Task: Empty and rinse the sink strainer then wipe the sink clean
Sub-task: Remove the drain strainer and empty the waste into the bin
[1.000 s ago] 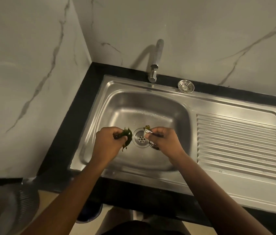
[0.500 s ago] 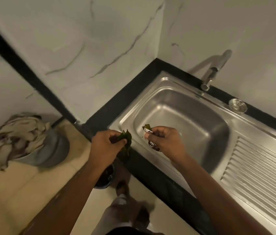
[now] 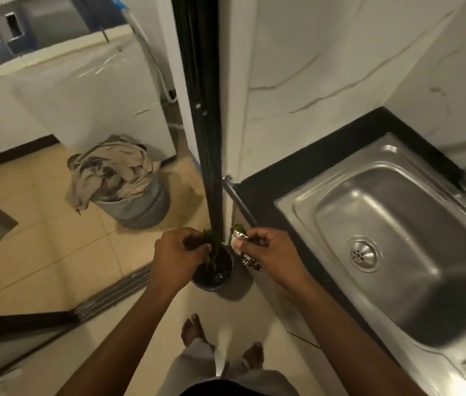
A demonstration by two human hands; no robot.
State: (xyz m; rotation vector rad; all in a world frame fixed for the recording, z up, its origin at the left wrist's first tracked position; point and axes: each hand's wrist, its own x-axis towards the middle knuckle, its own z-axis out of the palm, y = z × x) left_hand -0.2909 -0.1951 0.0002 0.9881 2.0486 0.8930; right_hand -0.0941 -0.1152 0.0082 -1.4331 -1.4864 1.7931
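Note:
My left hand (image 3: 178, 254) grips a bunch of wet green leaves (image 3: 211, 247) right over a small dark bin (image 3: 214, 274) on the floor. My right hand (image 3: 269, 254) pinches a crumpled wrapper (image 3: 240, 234) with a dark printed piece hanging under the palm, just right of the bin. The steel sink (image 3: 397, 224) lies to the right, its round drain (image 3: 364, 252) bare in the basin. A strainer is not in view.
A black counter edge (image 3: 263, 195) frames the sink beside the marble wall. A dark door frame (image 3: 206, 138) rises behind the bin. A grey basket of cloth (image 3: 123, 181) and a white washing machine (image 3: 68, 81) stand at the left. My bare feet (image 3: 220, 341) are on the tiles.
I have turned left away from the sink. Both hands carried the leaves and the wrapper out of the basin, past the counter edge, to above the floor bin.

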